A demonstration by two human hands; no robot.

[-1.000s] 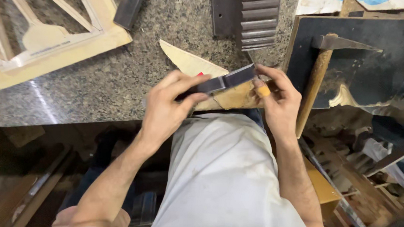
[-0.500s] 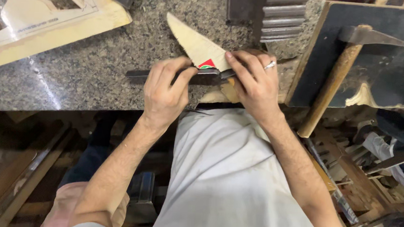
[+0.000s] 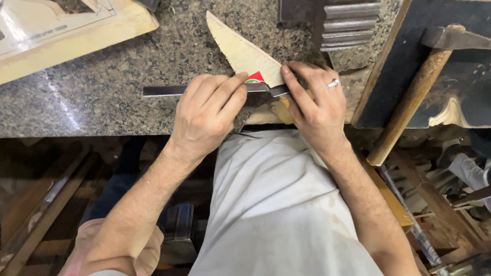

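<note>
Work sits at the near edge of the granite surface [image 3: 116, 88], right where the stone drops off toward the lap. Open stone runs left of the hands and up toward the top; the right side is crowded by a dark board [image 3: 479, 85] with a hammer [image 3: 416, 92] across it, handle hanging past the board edge. A ridged metal block [image 3: 334, 17] stands just above the right hand. Pale template [image 3: 45, 32] fills the top-left corner, well apart.

Left hand [image 3: 207, 115]: fingers curled, pinching a flat dark metal bar [image 3: 168, 90]; the bar's free end sticks out left over bare stone, lying roughly parallel to the edge.

Right hand [image 3: 317, 105]: fingers spread flat, pressing on the bar's other end and on the tan wedge [image 3: 237, 48]; not closed around anything. Ring on one finger.

Wedge lies flat, its point aimed up-left away from both grips, wide end tucked between the hands, a red-green patch showing at the bar. Bar crosses the wedge's near end, touching it
</note>
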